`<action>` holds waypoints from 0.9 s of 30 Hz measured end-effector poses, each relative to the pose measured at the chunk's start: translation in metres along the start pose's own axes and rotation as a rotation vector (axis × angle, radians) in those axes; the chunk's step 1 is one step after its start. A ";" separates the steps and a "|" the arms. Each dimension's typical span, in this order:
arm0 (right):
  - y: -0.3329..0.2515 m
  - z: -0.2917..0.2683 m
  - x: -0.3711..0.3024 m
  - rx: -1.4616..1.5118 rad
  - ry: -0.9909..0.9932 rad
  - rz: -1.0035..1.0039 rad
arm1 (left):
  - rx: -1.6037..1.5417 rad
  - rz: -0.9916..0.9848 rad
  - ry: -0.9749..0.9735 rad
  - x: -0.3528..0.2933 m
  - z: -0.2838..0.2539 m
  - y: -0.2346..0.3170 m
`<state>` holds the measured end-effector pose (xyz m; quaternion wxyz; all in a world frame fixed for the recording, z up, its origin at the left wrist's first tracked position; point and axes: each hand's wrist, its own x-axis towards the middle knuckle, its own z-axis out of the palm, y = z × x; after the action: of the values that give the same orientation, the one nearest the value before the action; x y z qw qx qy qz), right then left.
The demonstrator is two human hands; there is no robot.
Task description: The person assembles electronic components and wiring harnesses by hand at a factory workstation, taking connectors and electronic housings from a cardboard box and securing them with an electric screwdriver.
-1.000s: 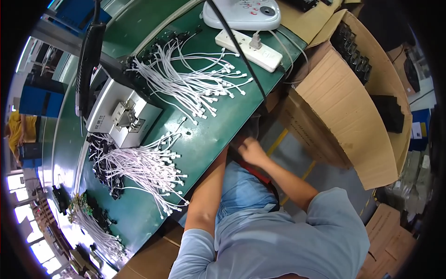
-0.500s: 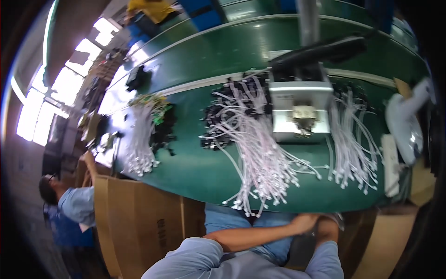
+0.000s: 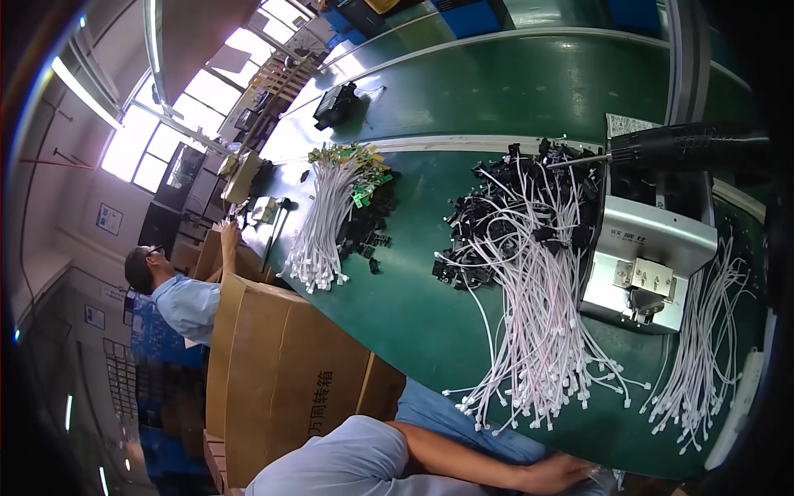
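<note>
Green worktop (image 3: 405,281) before you; cardboard box (image 3: 289,355) beside its near edge, on your left. Big bunch of white cables (image 3: 538,322) lies on worktop, left of metal holder (image 3: 645,256). Black screwdriver (image 3: 686,147) hangs over holder. Your left hand (image 3: 561,475) near worktop edge, cables nearest; cannot tell its grip. Right hand out of view.

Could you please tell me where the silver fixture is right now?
In the head view, the fixture stands on the green table at the right, between the large white cable heap and a smaller bundle near the right edge.
</note>
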<state>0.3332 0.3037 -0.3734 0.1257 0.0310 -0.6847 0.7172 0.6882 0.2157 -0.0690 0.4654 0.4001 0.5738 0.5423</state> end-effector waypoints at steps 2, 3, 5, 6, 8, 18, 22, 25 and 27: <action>0.000 -0.004 0.005 0.050 -0.016 0.019 | -0.022 -0.005 -0.051 0.002 0.002 -0.016; -0.003 -0.004 0.008 0.077 -0.023 0.028 | -0.039 -0.015 -0.106 0.002 0.004 -0.023; -0.009 -0.003 0.014 0.129 -0.038 0.047 | -0.107 -0.047 -0.092 0.006 0.011 -0.029; -0.010 -0.005 0.016 0.154 -0.040 0.058 | -0.173 -0.082 -0.088 0.008 0.011 -0.024; -0.014 -0.008 0.020 0.204 -0.043 0.080 | -0.150 -0.184 -0.135 0.012 0.004 -0.011; -0.050 -0.004 0.051 0.484 -0.086 0.175 | -0.058 -0.211 -0.069 0.015 0.009 -0.018; -0.075 0.001 0.050 0.594 -0.083 0.221 | -0.068 -0.235 -0.036 0.015 0.035 -0.067; -0.074 -0.031 0.023 0.655 -0.003 0.282 | 0.251 -0.173 0.014 0.012 0.041 -0.070; -0.065 -0.069 -0.019 0.685 0.108 0.340 | 0.323 -0.078 -0.049 -0.002 0.061 -0.084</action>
<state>0.3752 0.3711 -0.3185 0.0232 -0.0805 -0.3935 0.9155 0.7516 0.2214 -0.1510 0.4293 0.4603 0.6571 0.4148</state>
